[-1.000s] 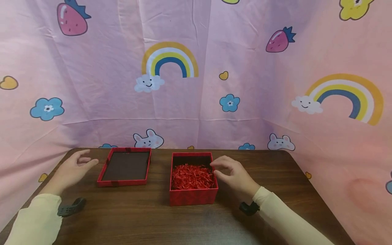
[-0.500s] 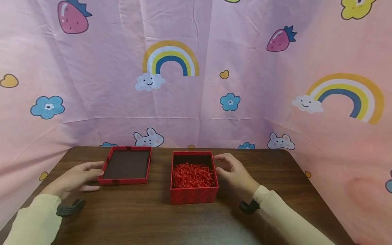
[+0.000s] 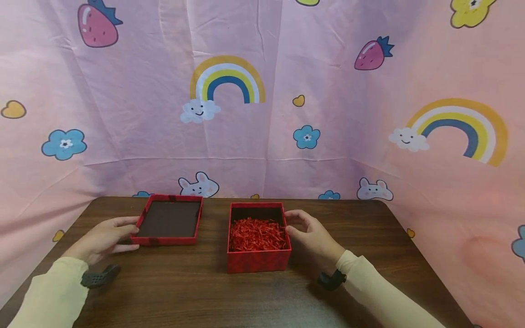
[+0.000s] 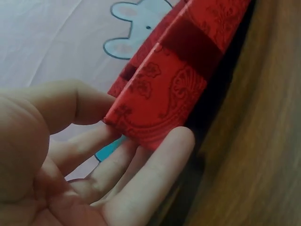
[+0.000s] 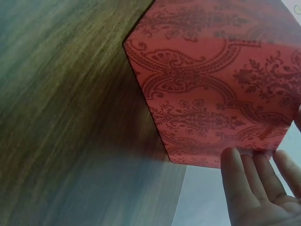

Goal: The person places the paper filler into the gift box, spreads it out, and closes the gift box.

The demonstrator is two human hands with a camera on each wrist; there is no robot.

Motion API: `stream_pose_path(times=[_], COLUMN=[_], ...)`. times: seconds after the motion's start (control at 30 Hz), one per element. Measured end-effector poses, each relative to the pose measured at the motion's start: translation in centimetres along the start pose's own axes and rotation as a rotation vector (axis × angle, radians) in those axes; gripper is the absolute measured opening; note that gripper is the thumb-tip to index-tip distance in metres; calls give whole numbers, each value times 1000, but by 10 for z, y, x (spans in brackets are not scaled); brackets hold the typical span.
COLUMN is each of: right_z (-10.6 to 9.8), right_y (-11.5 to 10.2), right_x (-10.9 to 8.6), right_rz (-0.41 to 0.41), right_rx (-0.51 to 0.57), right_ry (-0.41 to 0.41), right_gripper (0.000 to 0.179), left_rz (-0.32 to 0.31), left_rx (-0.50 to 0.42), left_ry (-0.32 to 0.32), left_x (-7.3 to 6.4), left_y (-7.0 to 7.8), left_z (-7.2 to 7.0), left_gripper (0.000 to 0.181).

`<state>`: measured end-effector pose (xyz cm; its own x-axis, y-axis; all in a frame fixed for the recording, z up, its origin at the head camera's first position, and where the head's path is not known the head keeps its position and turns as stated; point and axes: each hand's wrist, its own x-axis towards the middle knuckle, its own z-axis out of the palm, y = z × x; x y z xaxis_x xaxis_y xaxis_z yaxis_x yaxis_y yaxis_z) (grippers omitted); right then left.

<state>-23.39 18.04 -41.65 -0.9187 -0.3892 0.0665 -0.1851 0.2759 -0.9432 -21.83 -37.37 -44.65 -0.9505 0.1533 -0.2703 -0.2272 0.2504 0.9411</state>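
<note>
A red patterned box (image 3: 258, 262) filled with red shredded paper (image 3: 257, 234) stands open on the brown table (image 3: 197, 291). Its red lid (image 3: 168, 240) lies upside down to the left, dark inside. My left hand (image 3: 132, 234) pinches the lid's near left corner. In the left wrist view the thumb and fingers (image 4: 155, 165) bracket that corner of the lid (image 4: 160, 94). My right hand (image 3: 292, 224) rests against the box's right wall with fingers fairly straight. In the right wrist view the fingertips (image 5: 235, 165) touch the wall of the box (image 5: 211, 84).
Pink cloth printed with rainbows, flowers and strawberries (image 3: 262, 114) closes off the back and both sides of the table. Bare wood lies in front of the box and lid. A black camera mount (image 3: 100, 275) sits on each wrist.
My left hand has moved right from the table's left side onto the lid's near left corner. My right hand has drawn back from over the shredded paper to the box's right wall.
</note>
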Motion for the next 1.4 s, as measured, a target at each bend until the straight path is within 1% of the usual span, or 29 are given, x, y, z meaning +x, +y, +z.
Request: stream_pose_path(times=[0.1, 0.23, 0.37, 0.5, 0.6, 0.7, 0.77, 0.87, 0.97, 1.1, 1.2, 1.3, 1.4], right_z=[1, 1, 0, -2, -4, -7, -10, -14, -16, -15, -14, -12, -12], right_y=[-1, -3, -4, -3, -4, -8, -12, -21, -34, -53, -64, -72, -76], right_x=[0, 0, 0, 1, 3, 5, 6, 9, 12, 15, 17, 17, 17], right_rz=[-15, -18, -8, -2, -5, -8, -26, -63, -108, -132, -138, -142, -140], right_rx=[-32, -47, -54, -60, -87, -104, -130, -177, -234, -215, -174, -154, -161], right_ry=[11, 21, 21, 9, -10, -30, -32, -14, 8, 10, 0, -2, 21], right_gripper=[44, 43, 43, 43, 43, 43, 43, 43, 43, 41, 42, 44, 44], left_rz=[1, 23, 86, 159, 192, 209, 215, 232, 245, 254, 258, 274, 278], left_rx=[13, 29, -15, -77, -127, -172, -203, -218, -224, -205, -202, -207, -206], left_ry=[19, 28, 21, -7, -26, -34, -35, -40, -42, -23, -7, -3, 3], left_x=[0, 1, 2, 4, 4, 1, -1, -4, -6, -7, -6, -4, 0], left_y=[5, 18, 35, 54, 69, 84, 93, 107, 119, 133, 142, 147, 150], left_z=[0, 3, 12, 27, 41, 54, 63, 78, 97, 125, 146, 165, 181], left_gripper=[66, 67, 69, 71, 73, 74, 75, 76, 75, 71, 68, 64, 62])
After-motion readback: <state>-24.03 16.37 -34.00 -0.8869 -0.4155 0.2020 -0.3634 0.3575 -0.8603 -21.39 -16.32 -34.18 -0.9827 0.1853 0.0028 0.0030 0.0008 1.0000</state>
